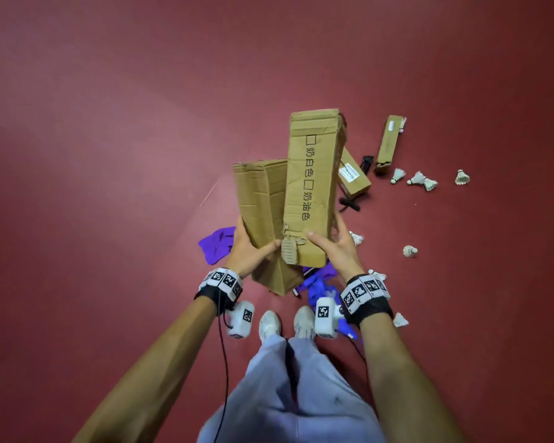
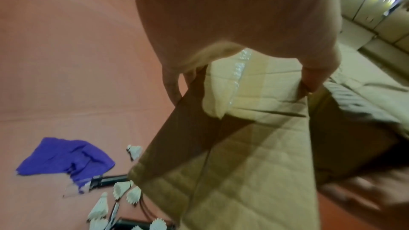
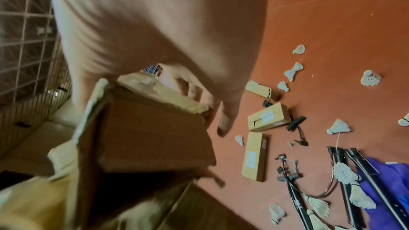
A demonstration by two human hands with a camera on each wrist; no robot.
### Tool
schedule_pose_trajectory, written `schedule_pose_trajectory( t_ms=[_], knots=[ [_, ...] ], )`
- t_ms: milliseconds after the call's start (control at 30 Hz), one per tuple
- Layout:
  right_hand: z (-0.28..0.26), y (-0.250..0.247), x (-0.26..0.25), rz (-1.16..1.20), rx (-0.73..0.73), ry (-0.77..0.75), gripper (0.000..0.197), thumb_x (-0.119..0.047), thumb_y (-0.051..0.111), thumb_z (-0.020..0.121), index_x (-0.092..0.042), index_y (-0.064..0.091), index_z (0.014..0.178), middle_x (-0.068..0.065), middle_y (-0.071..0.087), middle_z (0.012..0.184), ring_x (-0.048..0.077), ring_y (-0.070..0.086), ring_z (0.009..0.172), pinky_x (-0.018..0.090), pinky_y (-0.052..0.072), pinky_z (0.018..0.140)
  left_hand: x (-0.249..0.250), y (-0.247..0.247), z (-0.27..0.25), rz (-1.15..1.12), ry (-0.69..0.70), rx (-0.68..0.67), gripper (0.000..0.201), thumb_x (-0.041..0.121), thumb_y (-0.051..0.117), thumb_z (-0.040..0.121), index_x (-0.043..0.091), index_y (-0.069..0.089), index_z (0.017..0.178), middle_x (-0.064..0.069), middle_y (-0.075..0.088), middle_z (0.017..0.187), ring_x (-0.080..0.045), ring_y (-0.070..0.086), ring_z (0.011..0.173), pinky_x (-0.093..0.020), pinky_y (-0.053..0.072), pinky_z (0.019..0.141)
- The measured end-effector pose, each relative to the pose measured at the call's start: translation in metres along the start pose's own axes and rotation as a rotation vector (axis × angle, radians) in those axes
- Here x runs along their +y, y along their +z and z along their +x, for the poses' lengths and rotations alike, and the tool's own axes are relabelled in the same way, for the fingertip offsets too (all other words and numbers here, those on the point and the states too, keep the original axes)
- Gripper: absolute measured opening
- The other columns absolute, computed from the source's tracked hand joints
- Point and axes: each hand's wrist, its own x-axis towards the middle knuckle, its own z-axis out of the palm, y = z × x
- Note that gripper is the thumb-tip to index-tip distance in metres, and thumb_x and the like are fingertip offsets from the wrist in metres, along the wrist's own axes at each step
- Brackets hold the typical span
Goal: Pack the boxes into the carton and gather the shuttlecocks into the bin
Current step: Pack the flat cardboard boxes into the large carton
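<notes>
Nearest, two white shoes (image 1: 287, 326) are seen on the red floor (image 1: 109, 155), with a purple cloth (image 1: 216, 244) lying just behind them.

Above the shoes, two long cardboard boxes are held up in the air. The plain box (image 1: 263, 219) is held by the left hand (image 1: 248, 251): the grip is closed around its near end, with the thumb on the top face and the fingers (image 2: 173, 86) under the left edge. The printed box (image 1: 312, 183) is held by the right hand (image 1: 335, 247): the thumb is pressed on its near top face and the fingers (image 3: 223, 120) are curled around its right side. The printed box is laid partly over the right edge of the plain box, so the two are touching. Both are tilted away from the person.

To the right, several white shuttlecocks (image 1: 410, 251) are scattered on the floor, near the feet and farther away. Black racket parts (image 3: 345, 190) are lying beside the cloth.

Farther right, a labelled box (image 1: 354, 177) is lying on the floor, partly hidden behind the printed box. A slim box (image 1: 388, 143) is placed farthest, well apart from the hands. The carton and the bin cannot be made out.
</notes>
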Motion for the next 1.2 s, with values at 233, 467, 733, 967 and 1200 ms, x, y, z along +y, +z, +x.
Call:
schedule_pose_trajectory(
  t_ms=[233, 467, 733, 967, 1200],
  knots=[
    [-0.083, 0.04, -0.094, 0.25, -0.159, 0.072, 0.102, -0.067, 0.082, 0.072, -0.022, 0.04, 0.153, 0.009, 0.061, 0.145, 0.029, 0.062, 0.13, 0.053, 0.051, 0.106, 0.075, -0.082, -0.09, -0.168, 0.056, -0.124, 0.087, 0.055, 0.083, 0.069, 0.045, 0.034, 0.14, 0.022, 0.058, 0.132, 0.015, 0.06, 0.11, -0.031, 0.049, 0.108],
    [-0.149, 0.167, -0.118, 0.219, -0.39, -0.012, 0.086, -0.072, 0.04, 0.092, -0.011, 0.044, 0.153, 0.018, 0.059, 0.145, 0.036, 0.058, 0.133, 0.047, 0.055, 0.099, 0.048, -0.188, -0.175, -0.285, 0.11, 0.072, 0.094, 0.043, 0.08, 0.085, 0.034, 0.022, 0.158, 0.01, 0.058, 0.144, -0.004, 0.061, 0.126, -0.029, 0.053, 0.104],
    [-0.252, 0.376, -0.091, -0.07, -0.618, -0.231, 0.093, -0.053, 0.078, 0.084, -0.029, 0.024, 0.155, -0.004, 0.061, 0.131, -0.001, 0.071, 0.106, 0.016, 0.057, 0.08, -0.061, -0.346, -0.337, -0.373, -0.055, 0.476, 0.124, 0.076, 0.084, 0.064, 0.045, 0.01, 0.158, 0.004, 0.053, 0.152, -0.016, 0.056, 0.135, -0.052, 0.044, 0.114],
    [-0.385, 0.545, -0.032, -0.263, -0.906, -0.314, 0.135, -0.062, 0.088, 0.061, -0.033, 0.005, 0.164, -0.008, 0.038, 0.155, 0.001, 0.055, 0.13, 0.032, 0.046, 0.11, -0.159, -0.437, -0.511, -0.496, -0.086, 0.844, 0.111, 0.078, 0.082, 0.062, 0.049, 0.02, 0.15, 0.005, 0.061, 0.141, -0.018, 0.061, 0.127, -0.056, 0.049, 0.108],
    [-0.501, 0.654, 0.046, -0.447, -1.264, -0.292, 0.112, -0.05, 0.093, 0.062, -0.024, 0.026, 0.149, -0.005, 0.064, 0.132, 0.008, 0.067, 0.118, 0.037, 0.054, 0.103, -0.254, -0.451, -0.659, -0.629, -0.267, 1.218, 0.118, 0.08, 0.081, 0.061, 0.043, 0.018, 0.154, 0.007, 0.057, 0.144, -0.016, 0.059, 0.129, -0.052, 0.047, 0.111]
  ],
)
